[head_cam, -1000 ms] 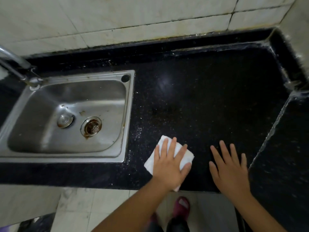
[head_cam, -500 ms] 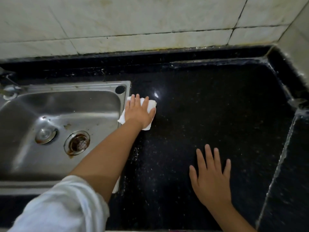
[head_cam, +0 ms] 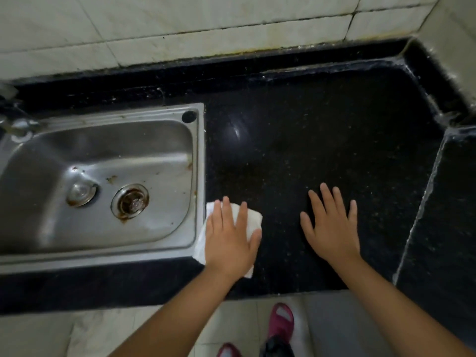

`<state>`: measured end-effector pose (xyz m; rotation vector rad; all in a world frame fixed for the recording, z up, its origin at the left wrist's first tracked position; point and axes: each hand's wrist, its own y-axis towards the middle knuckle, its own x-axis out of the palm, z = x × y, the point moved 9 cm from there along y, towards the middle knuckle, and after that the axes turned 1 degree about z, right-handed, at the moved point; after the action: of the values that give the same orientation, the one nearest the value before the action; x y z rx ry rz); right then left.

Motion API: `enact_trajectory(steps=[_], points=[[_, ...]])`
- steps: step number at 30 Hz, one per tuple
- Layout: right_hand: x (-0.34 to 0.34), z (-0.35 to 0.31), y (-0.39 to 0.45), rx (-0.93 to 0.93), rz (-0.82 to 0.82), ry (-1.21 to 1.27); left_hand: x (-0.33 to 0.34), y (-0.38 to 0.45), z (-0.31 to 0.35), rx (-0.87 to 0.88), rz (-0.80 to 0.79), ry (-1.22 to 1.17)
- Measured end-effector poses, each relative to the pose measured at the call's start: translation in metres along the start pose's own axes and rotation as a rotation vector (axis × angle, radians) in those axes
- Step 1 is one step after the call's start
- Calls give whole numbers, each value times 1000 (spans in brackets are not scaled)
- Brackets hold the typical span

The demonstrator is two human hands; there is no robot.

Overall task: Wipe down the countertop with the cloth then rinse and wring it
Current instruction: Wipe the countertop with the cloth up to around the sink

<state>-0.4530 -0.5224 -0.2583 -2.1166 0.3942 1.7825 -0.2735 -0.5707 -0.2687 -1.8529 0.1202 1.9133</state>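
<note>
Tabletop [head_cam: 322,140]: black speckled stone, set against a pale tiled wall [head_cam: 180,24], with a raised black ledge along the back and right side. More of its front edge and the floor below shows than half a second ago, when the view sat closer in.

Sink [head_cam: 198,155]: stainless steel basin let into the tabletop on the left, stained, with a drain strainer [head_cam: 130,204] and a smaller round fitting beside it.

Right hand [head_cam: 332,225]: flat on the bare tabletop, fingers straight and spread, holding nothing. Same posture as half a second ago, near the front edge.

Left hand [head_cam: 230,240]: palm down, fingers straight and slightly spread, pressing on the cloth. Half a second ago it was stretched out to the far corner of the sink rim; now it lies near the front edge, beside the sink's near right corner.

Cloth [head_cam: 253,219]: white, folded, flattened under the left hand, its left edge lapping the sink rim and the rest on the tabletop. It has come forward with the hand.

Footwear [head_cam: 280,320]: pink, on the tiled floor below the tabletop edge; out of view half a second ago.
</note>
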Motion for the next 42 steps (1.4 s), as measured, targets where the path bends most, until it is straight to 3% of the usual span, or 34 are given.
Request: enact_trajectory(steps=[4, 9, 16, 19, 22, 27, 29, 33, 35, 42], points=[[1, -1, -3, 11, -45, 5, 23, -51, 9, 40, -81, -23], [2, 0, -2, 38, -58, 9, 12, -29, 20, 208, -57, -64], [1, 2, 1, 28, -41, 45, -19, 80, 16, 157, -32, -48], [2, 2, 0, 27, -42, 49, -9, 51, 21, 177, -52, -84], [2, 2, -1, 40, -46, 48, 2, -8, 16, 119, 111, -42], [-1, 0, -4, 50, -42, 31, 20, -51, 3, 21, -11, -36], [-2, 0, -4, 53, -39, 39, 26, -51, 3, 36, -79, -52], [-2, 0, -3, 51, -46, 38, 6, -20, 10, 125, 25, -51], [-1, 1, -2, 50, -44, 35, 1, 7, 19, 172, -6, -62], [-4, 3, -1, 42, -18, 110, 1, 28, 48, 128, -36, -72]])
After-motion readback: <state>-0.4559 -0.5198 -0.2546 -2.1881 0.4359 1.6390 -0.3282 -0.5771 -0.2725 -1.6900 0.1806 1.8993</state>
